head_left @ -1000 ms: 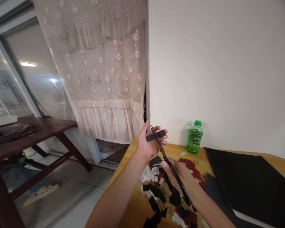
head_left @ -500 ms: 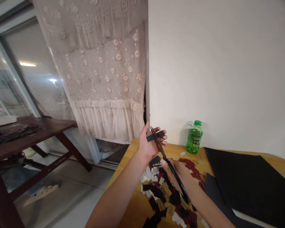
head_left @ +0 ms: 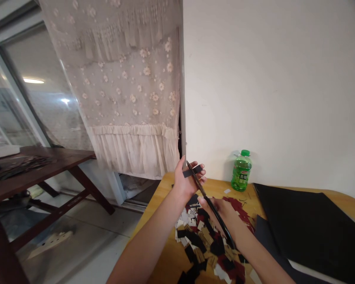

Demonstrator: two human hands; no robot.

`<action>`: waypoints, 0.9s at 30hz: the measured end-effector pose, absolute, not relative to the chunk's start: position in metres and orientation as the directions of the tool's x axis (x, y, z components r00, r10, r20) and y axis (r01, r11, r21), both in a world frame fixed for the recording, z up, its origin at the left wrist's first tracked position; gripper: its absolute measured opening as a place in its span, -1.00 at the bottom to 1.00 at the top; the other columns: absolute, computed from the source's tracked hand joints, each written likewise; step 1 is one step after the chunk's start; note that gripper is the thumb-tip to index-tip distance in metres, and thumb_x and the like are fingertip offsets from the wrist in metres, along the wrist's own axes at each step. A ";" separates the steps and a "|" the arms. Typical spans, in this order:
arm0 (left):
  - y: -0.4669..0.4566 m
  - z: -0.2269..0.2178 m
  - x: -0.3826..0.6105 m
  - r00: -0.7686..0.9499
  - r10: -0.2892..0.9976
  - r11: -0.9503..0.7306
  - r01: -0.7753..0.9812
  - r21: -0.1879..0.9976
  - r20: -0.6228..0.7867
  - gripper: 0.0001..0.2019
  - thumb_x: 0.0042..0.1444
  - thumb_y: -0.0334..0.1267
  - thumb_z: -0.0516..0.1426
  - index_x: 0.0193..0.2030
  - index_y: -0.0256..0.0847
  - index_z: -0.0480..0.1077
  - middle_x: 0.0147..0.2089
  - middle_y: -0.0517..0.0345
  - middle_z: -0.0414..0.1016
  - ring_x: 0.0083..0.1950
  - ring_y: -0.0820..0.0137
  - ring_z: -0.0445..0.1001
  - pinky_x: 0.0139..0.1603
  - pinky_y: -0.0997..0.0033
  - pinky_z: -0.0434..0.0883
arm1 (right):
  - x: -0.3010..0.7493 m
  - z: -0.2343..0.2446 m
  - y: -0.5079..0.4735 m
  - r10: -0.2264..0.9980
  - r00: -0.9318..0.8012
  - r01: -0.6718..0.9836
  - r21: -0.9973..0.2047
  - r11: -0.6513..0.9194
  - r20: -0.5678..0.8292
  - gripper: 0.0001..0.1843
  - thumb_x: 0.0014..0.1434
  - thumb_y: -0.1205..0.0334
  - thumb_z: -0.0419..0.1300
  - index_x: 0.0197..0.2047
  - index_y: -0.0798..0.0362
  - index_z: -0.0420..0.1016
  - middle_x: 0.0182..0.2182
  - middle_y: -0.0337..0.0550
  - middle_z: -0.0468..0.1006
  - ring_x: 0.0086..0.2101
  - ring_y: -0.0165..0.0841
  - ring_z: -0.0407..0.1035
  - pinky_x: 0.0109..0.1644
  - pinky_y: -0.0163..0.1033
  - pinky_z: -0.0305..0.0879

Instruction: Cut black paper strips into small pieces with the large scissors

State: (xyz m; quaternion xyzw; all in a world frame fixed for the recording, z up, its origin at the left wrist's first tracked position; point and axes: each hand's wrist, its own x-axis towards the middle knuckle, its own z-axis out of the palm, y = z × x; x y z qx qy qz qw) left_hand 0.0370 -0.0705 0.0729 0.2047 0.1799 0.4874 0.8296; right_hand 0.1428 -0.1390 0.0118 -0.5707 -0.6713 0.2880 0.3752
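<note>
My left hand (head_left: 188,179) is raised above the table, pinching a narrow black paper strip (head_left: 192,170) between thumb and fingers. My right hand (head_left: 218,213) grips long black-handled scissors (head_left: 214,213), whose slim blades reach up across the strip. I cannot tell how far the blades are open. Below both hands lies a scattered pile of black, red, white and tan paper scraps (head_left: 201,240) on a wooden tabletop (head_left: 215,189). Some white scraps carry printed marks too small to read.
A green plastic bottle (head_left: 241,171) stands against the white wall (head_left: 269,86). Large black sheets (head_left: 304,225) lie on the table's right side. A lace curtain (head_left: 127,98) hangs at the left, above a dark wooden table (head_left: 41,165) holding clutter.
The black strip looks shorter than a second ago. Both hands have shifted slightly, and the scissors' tips now lie closer to the strip's left end.
</note>
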 end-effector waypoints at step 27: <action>-0.050 0.030 0.049 0.272 0.908 0.414 -0.698 0.583 -0.319 -0.66 0.24 -0.17 -0.19 -0.48 -0.26 0.19 -0.57 0.14 0.28 -0.62 0.50 0.22 -0.57 0.53 0.12 | 0.151 0.001 -0.132 1.000 0.008 0.508 -0.861 0.010 0.016 -0.41 0.00 -0.33 -0.01 -0.66 0.03 0.20 -0.79 -0.25 0.27 -0.71 -0.41 0.20 -0.63 -0.33 0.07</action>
